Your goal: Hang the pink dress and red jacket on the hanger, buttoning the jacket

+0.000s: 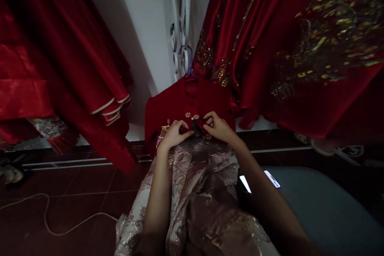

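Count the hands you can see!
2: the left hand is left of the beaded flower ornament on the red garment; the right hand is right of it. No others show.

dark red floor tiles [90,182] with pale joints spread across the left, where a thin white cable [57,235] curls from the left edge toward the near middle. at right, a grey surface [324,208] with a rounded far edge bears a lit phone [272,179] near its far left part. at the far middle, a purple hanger [190,73] carries a red jacket [171,104].
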